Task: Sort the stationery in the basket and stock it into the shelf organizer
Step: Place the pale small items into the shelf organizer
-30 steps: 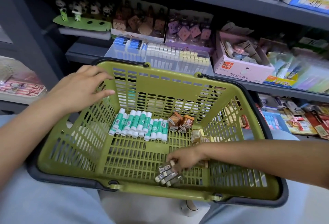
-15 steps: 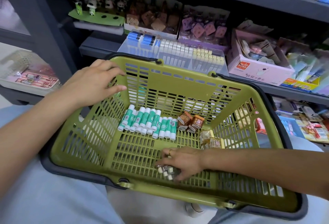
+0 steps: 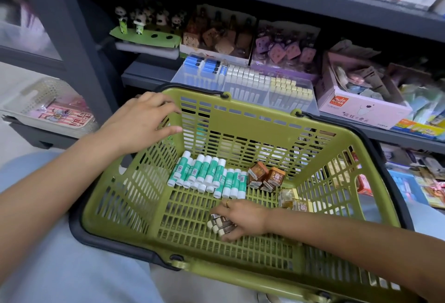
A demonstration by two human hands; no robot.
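A green plastic basket (image 3: 243,124) rests on my lap. Inside lie several green-and-white glue sticks (image 3: 207,175) in a row, small brown boxes (image 3: 266,177) and clear-wrapped yellowish packs (image 3: 293,202). My right hand (image 3: 243,218) is down on the basket floor, fingers curled round a bunch of small dark erasers with white ends (image 3: 220,224). My left hand (image 3: 142,122) rests with spread fingers on the basket's far left rim. The clear shelf organizer (image 3: 243,85), stocked with blue, white and yellow erasers, stands on the shelf just behind the basket.
A pink open box (image 3: 361,107) of mixed items sits right of the organizer. Panda figures (image 3: 144,21) and brown and purple display cards stand behind it. A white mesh tray (image 3: 45,107) is on a low shelf at left. More stock fills the lower right shelf.
My right hand has gathered the small erasers together and closed round them. The view has tilted up slightly, showing more of the shelf. My left hand stays on the rim.
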